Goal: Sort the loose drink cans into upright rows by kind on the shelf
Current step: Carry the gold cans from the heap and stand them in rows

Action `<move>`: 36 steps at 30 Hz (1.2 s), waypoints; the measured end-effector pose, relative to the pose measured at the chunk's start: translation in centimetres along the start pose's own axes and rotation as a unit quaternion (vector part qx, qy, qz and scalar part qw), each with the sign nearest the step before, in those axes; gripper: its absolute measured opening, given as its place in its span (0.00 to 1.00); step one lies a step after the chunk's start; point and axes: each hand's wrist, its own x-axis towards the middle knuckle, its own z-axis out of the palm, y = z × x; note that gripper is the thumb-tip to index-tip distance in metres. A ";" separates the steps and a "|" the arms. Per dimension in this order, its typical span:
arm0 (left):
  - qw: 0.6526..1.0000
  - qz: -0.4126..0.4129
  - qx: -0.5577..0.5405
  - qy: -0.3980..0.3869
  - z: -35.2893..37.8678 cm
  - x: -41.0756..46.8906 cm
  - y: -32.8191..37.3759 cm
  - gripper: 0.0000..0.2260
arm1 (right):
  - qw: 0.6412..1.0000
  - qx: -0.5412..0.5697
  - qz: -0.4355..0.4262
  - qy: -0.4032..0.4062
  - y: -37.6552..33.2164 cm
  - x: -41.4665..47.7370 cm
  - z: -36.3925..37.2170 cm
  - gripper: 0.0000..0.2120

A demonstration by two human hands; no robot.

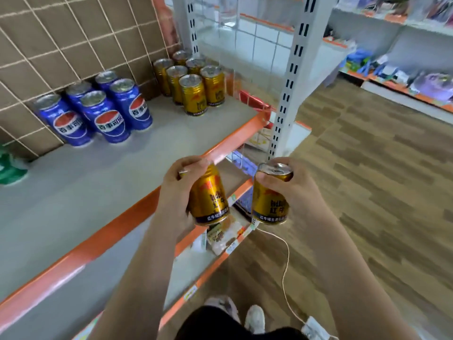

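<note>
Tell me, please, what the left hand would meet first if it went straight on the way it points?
Probably the nearest of the gold cans at the shelf's back right. The left hand, gripping a gold can, is at the orange shelf edge; the shelf between looks free, though depth is unclear.

Single head-worn wide-angle view, angled steeply down, close over the shelf (73,182) front edge.
</note>
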 end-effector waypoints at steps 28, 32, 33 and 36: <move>0.952 0.088 0.249 0.153 5.0 19.8 2.1 0.32 | 0.968 -0.154 -0.140 -0.143 -7.5 26.7 5.5 0.30; 0.937 0.105 0.276 0.186 6.0 19.0 1.4 0.27 | 0.960 -0.158 -0.142 -0.180 -7.5 27.1 5.3 0.32; 0.928 0.107 0.298 0.195 6.1 18.7 1.3 0.27 | 0.959 -0.158 -0.141 -0.188 -7.6 27.0 5.2 0.33; 0.915 0.083 0.338 0.202 6.2 18.0 1.3 0.29 | 0.953 -0.153 -0.150 -0.212 -7.5 26.7 4.5 0.33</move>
